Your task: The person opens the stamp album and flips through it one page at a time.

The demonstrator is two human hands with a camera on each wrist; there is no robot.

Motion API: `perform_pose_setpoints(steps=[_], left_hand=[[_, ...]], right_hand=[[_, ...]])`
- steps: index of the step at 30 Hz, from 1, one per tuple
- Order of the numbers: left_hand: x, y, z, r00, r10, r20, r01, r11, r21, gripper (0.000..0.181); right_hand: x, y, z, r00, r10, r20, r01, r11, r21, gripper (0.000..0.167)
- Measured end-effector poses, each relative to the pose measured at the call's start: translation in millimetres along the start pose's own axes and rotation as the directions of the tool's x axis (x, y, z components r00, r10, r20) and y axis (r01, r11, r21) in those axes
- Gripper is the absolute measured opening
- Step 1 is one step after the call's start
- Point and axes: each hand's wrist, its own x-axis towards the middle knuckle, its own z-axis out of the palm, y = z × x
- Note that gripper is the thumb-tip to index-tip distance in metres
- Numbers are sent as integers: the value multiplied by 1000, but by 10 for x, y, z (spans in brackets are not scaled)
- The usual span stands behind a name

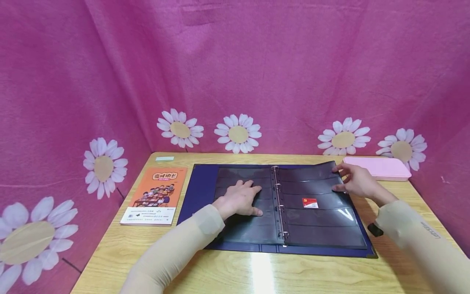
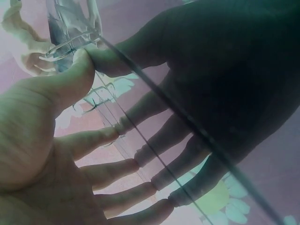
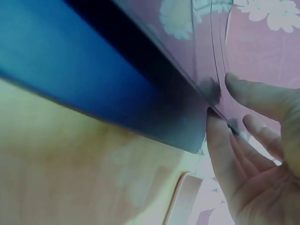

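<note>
An open ring binder album (image 1: pixel 198 192) with a dark blue cover lies on the table. Its black pages have rows of clear pockets. Spread flat, my left hand (image 1: pixel 240 199) rests on the left page (image 1: pixel 253 228), its fingers mirrored in the glossy sheet in the left wrist view. At the upper outer edge of the right page (image 1: pixel 319 232), my right hand (image 1: pixel 356 179) holds the slightly raised sheet with bent fingers and thumb. A small red and white card (image 1: pixel 310 203) sits in a middle pocket of that page. Metal rings (image 1: pixel 278 185) join the pages.
An orange booklet (image 1: pixel 158 192) lies left of the album, with a pale green slip (image 1: pixel 165 159) behind it. Behind the right hand is a pink case (image 1: pixel 382 168). A small black object (image 1: pixel 375 229) is near the right sleeve. Pink flowered cloth (image 1: pixel 279 81) surrounds the table (image 1: pixel 220 273).
</note>
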Motion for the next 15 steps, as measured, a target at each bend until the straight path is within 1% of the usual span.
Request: perform_pose_setpoints(steps=[2,6,10,13,15], left_hand=[[-3,-7,3,1000,0,-2,0,1000,0,92],[-7,-16,-1,1000,-6,0,6,1000,0,92],[-8,-10,-6,1000,-6,1,6,1000,-4,91],[-10,4,-7,1000,-4,2,4,1000,-7,91],[-8,11,-7,1000,-3,3,3,1000,-4,91]], right_hand=[[-60,-15,13,1000,-11,-12,11,1000,6,57],[-127,-56,43,998,-31,-53,31,999,-12,39],[-153,-88,20,995,-65,-81,67,997,30,28],[-164,-126,-51,997,-62,-48,66,993,97,27],[-157,-159,-113,998,-55,-7,55,990,133,28]])
